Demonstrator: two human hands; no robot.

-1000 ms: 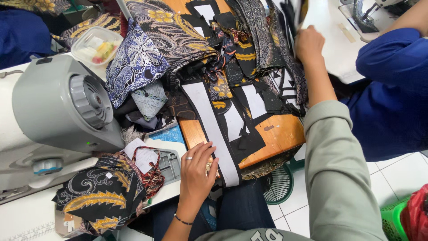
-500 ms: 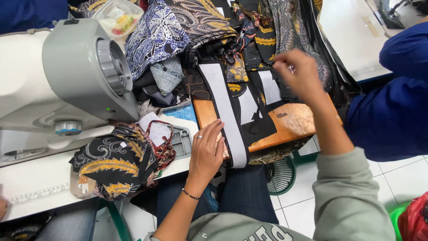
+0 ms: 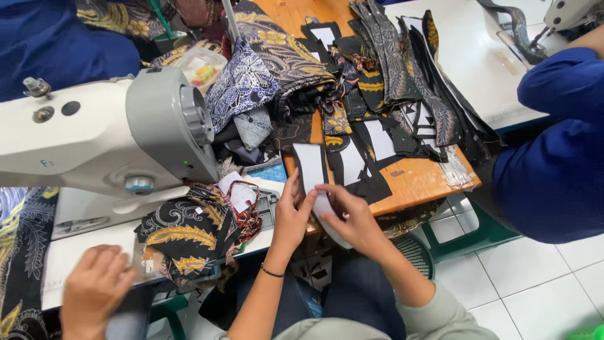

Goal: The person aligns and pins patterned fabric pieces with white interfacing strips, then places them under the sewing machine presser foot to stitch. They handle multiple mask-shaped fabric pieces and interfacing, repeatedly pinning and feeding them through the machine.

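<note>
My left hand (image 3: pixel 292 217) and my right hand (image 3: pixel 349 217) meet at the near edge of a wooden table (image 3: pixel 415 179). Both pinch the lower end of a long white fabric strip (image 3: pixel 311 165) that lies on black cut pieces (image 3: pixel 365 179). The strip's bottom part is hidden under my fingers. There is a thin band on my left wrist. Farther up the table lie more black-and-white cut pieces and long dark patterned strips (image 3: pixel 390 69).
A white and grey sewing machine (image 3: pixel 113 132) stands at the left, with a black and gold patterned cloth bundle (image 3: pixel 182 230) below it. Another person's hand (image 3: pixel 94 289) rests at the lower left. A person in blue (image 3: pixel 553 164) sits at the right. Green stool (image 3: pixel 465 233) below the table.
My right hand came back from the far pile to the table's near edge and joined my left hand on the white strip. The view has tilted down and to the left.
</note>
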